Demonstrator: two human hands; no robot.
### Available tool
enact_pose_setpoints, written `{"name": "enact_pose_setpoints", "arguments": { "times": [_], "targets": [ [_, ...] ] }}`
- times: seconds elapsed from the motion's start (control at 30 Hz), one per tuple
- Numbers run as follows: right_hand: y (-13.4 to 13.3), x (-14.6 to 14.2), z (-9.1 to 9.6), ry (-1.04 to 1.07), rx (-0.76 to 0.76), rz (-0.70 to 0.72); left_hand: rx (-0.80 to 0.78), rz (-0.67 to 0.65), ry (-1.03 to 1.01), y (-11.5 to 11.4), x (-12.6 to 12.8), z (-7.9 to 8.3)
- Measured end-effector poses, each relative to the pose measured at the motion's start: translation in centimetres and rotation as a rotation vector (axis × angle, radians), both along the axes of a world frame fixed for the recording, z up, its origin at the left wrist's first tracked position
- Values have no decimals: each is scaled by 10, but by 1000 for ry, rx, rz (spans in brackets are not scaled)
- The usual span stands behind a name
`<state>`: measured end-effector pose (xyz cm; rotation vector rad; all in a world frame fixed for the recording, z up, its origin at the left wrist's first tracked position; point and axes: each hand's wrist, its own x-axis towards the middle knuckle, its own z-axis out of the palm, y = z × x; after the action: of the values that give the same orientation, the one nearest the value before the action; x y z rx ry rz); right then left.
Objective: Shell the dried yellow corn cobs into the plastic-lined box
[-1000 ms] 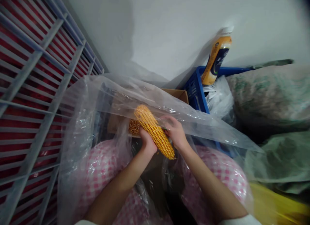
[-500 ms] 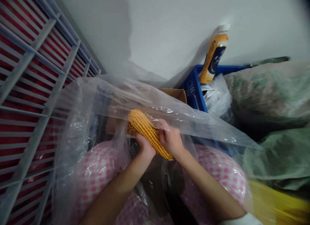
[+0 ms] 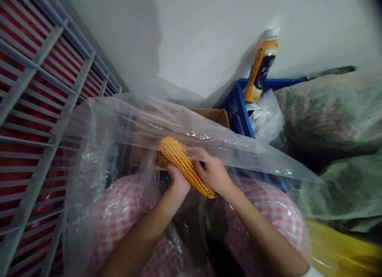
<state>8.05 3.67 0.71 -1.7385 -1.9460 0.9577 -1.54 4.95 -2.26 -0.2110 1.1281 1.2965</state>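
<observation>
A yellow ear of corn (image 3: 185,165) lies slantwise between my hands in the middle of the head view. Its kernels look darker and reddish near the left end. My left hand (image 3: 180,179) is closed around it from below, the thumb pressed on the near side and the fingers hidden underneath. On the right part of the ear, my right hand (image 3: 213,171) grips with bent fingers, partly behind a clear plastic sheet (image 3: 205,139). This sheet spreads across the space beyond the corn and hangs down at both sides over my pink checkered clothing (image 3: 122,205).
A slatted plastic crate (image 3: 38,66) with red behind it stands at left. Behind the sheet sits a cardboard box (image 3: 219,116). A blue crate (image 3: 238,110), an orange bottle (image 3: 261,70), a white bag (image 3: 270,118) and a full sack (image 3: 331,110) are at right, before a pale wall.
My right hand has shifted slightly to the right along the ear, with its fingers and thumb in a changed pose. The left hand keeps its hold, and the view has moved a little.
</observation>
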Motion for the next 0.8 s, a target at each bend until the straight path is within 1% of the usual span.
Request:
{"name": "enact_pose_setpoints", "arguments": {
  "times": [0.1,0.13,0.2,0.23,0.27,0.3,0.33,0.4,0.43,0.5,0.57,0.63,0.73,0.8],
  "targets": [
    [6,8,0,60,20,-42,3,-4,-52,1,-1,2],
    [7,10,0,37,17,-73,13,-8,-58,1,-1,3],
    [8,10,-1,-144,-4,-109,33,-14,-60,2,-2,2],
    [8,9,-1,-273,-8,-89,37,-13,-59,3,-2,2],
    [8,9,-1,-395,3,-34,33,-11,-57,3,-1,1],
    [7,8,0,-484,32,51,23,-6,-57,3,-1,1],
    [7,8,0,-535,70,153,9,0,-60,3,0,0],
    [7,12,1,-558,142,323,-14,9,-65,2,1,-2],
    [7,15,2,-557,175,366,-24,8,-65,2,2,-3],
    [8,22,3,-528,239,390,-40,7,-66,0,3,-4],
    [10,28,4,-460,292,355,-38,-2,-71,0,3,-5],
    [11,30,4,-386,281,249,-16,-9,-84,0,3,-6],
    [12,25,4,-328,152,15,2,-54,-111,-1,3,-5],
    [13,21,4,-282,63,-61,26,-88,-132,-2,4,-4]
  ]
}}
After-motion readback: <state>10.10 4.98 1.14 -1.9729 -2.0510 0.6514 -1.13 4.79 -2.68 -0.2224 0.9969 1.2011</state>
